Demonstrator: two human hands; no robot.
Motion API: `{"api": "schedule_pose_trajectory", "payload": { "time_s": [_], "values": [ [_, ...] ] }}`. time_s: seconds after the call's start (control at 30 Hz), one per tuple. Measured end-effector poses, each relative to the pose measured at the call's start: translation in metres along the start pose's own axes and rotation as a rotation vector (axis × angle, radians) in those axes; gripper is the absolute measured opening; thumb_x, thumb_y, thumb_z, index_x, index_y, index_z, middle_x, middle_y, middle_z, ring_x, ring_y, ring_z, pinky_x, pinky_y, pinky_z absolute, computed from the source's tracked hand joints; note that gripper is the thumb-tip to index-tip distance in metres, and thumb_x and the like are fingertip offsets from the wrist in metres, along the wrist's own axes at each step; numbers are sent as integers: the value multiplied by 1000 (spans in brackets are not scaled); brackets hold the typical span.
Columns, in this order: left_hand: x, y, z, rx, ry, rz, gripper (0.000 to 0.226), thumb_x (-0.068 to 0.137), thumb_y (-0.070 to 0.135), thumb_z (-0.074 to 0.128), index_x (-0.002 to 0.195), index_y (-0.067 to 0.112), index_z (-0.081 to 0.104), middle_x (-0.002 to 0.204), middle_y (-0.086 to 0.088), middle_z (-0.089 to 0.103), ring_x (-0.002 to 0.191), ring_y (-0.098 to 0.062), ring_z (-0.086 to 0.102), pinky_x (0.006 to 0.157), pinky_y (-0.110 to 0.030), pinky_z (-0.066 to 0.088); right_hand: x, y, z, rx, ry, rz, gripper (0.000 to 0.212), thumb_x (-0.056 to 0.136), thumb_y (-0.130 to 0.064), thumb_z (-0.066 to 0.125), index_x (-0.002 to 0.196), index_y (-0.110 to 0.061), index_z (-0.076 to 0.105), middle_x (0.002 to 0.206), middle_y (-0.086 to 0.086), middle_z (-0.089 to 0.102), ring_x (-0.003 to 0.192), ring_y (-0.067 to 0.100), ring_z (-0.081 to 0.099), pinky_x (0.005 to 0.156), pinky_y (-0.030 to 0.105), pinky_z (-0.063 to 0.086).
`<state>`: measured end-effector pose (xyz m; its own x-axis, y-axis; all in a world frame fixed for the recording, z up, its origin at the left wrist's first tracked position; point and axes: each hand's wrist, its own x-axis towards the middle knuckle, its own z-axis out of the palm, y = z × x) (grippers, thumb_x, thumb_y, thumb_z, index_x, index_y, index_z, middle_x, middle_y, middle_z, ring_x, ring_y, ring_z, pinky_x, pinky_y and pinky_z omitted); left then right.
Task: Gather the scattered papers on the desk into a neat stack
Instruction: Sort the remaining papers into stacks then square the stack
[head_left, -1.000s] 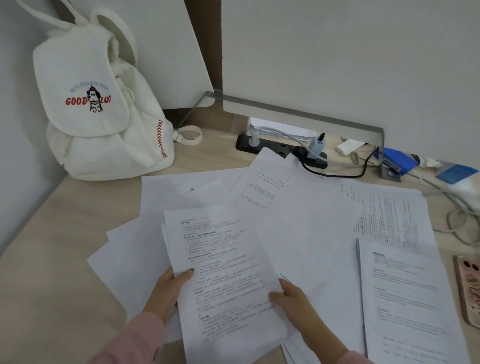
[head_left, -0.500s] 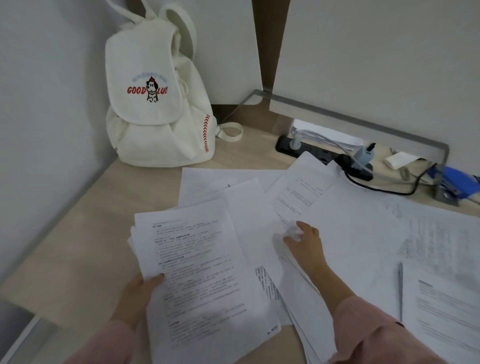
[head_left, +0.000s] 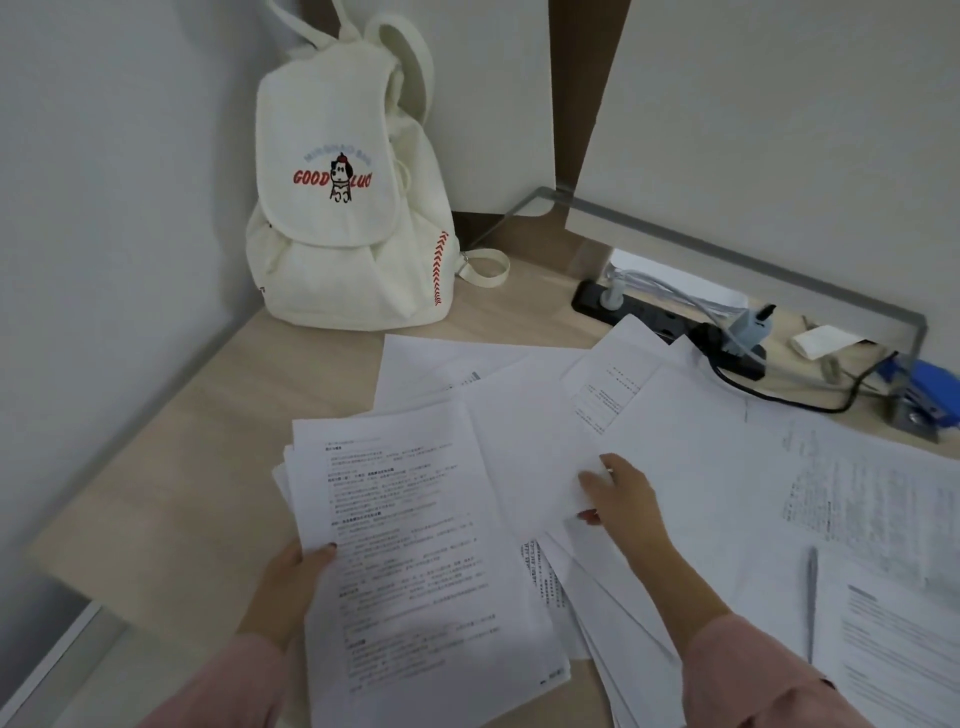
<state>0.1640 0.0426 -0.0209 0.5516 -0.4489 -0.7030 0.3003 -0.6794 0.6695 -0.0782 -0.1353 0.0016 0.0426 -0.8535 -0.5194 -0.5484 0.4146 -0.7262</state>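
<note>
Several white printed sheets lie scattered over the light wooden desk. My left hand grips the left edge of a small stack of papers, thumb on the top printed page. My right hand rests on a blank sheet in the middle of the spread, its fingers pinching the sheet's edge. More loose sheets fan out to the right and toward the back. Another stapled set lies at the lower right.
A white backpack stands in the back left corner against the wall. A black power strip with plugs and cables runs along the back. A blue stapler sits at the far right.
My right hand has left the held stack and reached forward onto the blank sheet in the middle. The left hand keeps its hold on the stack. The view has swung left.
</note>
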Motion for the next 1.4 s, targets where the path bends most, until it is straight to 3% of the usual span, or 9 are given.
{"api": "schedule_pose_trajectory", "payload": {
  "time_s": [0.17, 0.37, 0.47, 0.6, 0.8, 0.9, 1.07, 1.23, 1.4],
  "values": [
    [-16, 19, 19, 29, -29, 137, 34, 92, 7, 47, 124, 17, 52, 115, -5, 55, 98, -21, 48, 87, -35, 37, -28, -23, -55, 29, 180, -190, 43, 95, -5, 38, 135, -22, 44, 90, 31, 60, 76, 37, 65, 40, 5, 41],
    [-24, 45, 44, 224, -35, 291, 76, 94, 11, 44, 147, 38, -4, 148, -8, 35, 128, -33, 41, 104, -43, 30, -66, -60, -104, -329, 138, -395, 33, 95, -11, 37, 95, -31, 63, 88, 12, 68, 72, 32, 62, 58, 29, 46],
    [-36, 61, 54, 261, -69, 429, 61, 96, 8, 39, 145, 38, 20, 134, 0, 45, 115, -26, 48, 100, -36, 33, -84, -78, -116, -294, 37, -365, 38, 93, -11, 33, 97, -33, 64, 89, -11, 66, 83, 29, 63, 76, 37, 53],
    [-42, 81, 58, 322, -129, 624, 35, 96, 4, 37, 107, 29, 59, 130, -4, 56, 100, -11, 51, 91, -8, 36, -102, -101, -123, -337, 1, -458, 23, 93, -17, 47, 95, -35, 60, 89, -20, 66, 79, -12, 62, 70, 14, 48],
    [-82, 132, 61, 382, -200, 1054, 40, 96, 4, 37, 105, 39, 55, 109, 26, 53, 98, 26, 47, 81, 8, 31, -126, -139, -131, -160, -56, -495, 15, 91, -21, 54, 80, -19, 63, 66, 5, 74, 55, 16, 69, 52, 21, 51],
    [-103, 148, 63, 428, -257, 1174, 26, 90, 35, 37, 108, 47, 52, 111, 34, 51, 100, 26, 46, 81, 6, 31, -132, -149, -131, -143, -97, -478, 16, 92, -23, 54, 81, -13, 60, 62, 9, 73, 50, 18, 67, 46, 20, 48],
    [-137, 157, 72, 340, -428, 1131, 27, 77, 65, 46, 98, 51, 55, 98, 42, 61, 98, 19, 55, 79, 2, 37, -133, -155, -120, -14, -112, -510, 23, 92, -24, 54, 71, -15, 53, 59, 10, 71, 48, 19, 64, 44, 19, 45],
    [-134, 149, 78, 207, -425, 908, 13, 88, 26, 57, 85, 34, 66, 73, 32, 69, 67, 12, 63, 56, -3, 43, -123, -142, -108, 124, -35, -560, 9, 92, -21, 54, 89, -16, 61, 77, 3, 71, 64, 12, 64, 62, 23, 52],
    [-128, 142, 68, 183, -459, 812, 14, 88, 23, 58, 81, 27, 70, 74, 19, 73, 68, 2, 67, 59, -11, 50, -108, -118, -111, -311, 145, -655, 17, 82, -35, 65, 95, -28, 56, 111, -6, 45, 108, 12, 41, 95, 26, 35]
  ]
}}
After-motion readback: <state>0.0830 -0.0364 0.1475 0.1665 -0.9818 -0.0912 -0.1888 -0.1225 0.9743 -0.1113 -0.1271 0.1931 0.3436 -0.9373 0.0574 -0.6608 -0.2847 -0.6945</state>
